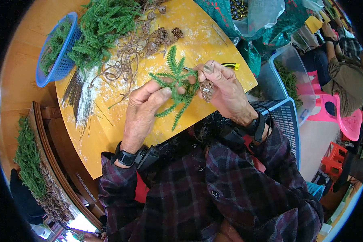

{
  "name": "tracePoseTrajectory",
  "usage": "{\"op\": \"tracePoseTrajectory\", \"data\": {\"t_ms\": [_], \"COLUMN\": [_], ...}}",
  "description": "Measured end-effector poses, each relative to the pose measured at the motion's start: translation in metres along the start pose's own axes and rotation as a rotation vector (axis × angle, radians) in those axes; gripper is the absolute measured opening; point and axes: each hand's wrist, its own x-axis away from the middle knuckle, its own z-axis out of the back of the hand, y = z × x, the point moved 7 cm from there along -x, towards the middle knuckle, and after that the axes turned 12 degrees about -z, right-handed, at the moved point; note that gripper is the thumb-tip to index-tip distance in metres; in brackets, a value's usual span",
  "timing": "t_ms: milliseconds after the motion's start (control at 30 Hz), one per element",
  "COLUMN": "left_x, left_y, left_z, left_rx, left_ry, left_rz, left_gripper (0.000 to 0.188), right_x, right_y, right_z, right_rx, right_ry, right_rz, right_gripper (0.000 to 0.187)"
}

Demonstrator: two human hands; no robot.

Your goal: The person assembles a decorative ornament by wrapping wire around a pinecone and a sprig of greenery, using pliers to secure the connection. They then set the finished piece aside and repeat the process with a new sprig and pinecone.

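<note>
Over the yellow table (197,36), a person in a dark plaid shirt (177,189) is working with both hands raised above its near edge. The left hand (143,107) is pinching a green sprig (175,82) between thumb and fingers, with its needled tips spreading toward the table's middle. The right hand (226,86) is closing thumb and forefinger on something thin, perhaps a stem, and a frosted pinecone (207,90) is hanging just below those fingertips, beside the sprig; I cannot tell whether the two are joined. A yellow-and-black handle (232,65) is showing on the table just beyond the right hand. Toward the table's far side, a tangle of brown stems (123,60) is lying amid white flecks, with a heap of green sprigs (105,24) beside it. A blue basket (68,58) is sitting at the table's left edge, holding more greenery. To the table's right, a blue crate (284,121) and a clear tub (278,68) are standing, and farther off another person (347,86) is sitting.
</note>
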Motion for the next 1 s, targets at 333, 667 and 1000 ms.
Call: {"op": "tracePoseTrajectory", "data": {"t_ms": [333,667,1000], "left_x": [0.001,-0.001,-0.011], "left_y": [0.008,0.007,0.023], "left_z": [-0.006,-0.008,-0.013], "left_rx": [0.149,0.06,-0.011], "left_ry": [0.007,0.045,0.05], "left_rz": [0.024,0.055,-0.04], "left_gripper": [0.037,0.036,0.027], "right_x": [-0.009,-0.008,0.004], "right_y": [0.01,0.009,-0.006], "right_z": [0.0,0.001,-0.001], "right_rx": [-0.247,-0.242,0.256], "right_ry": [-0.172,-0.127,0.078], "right_rz": [-0.133,-0.105,0.069], "right_gripper": [0.019,0.019,0.024]}}
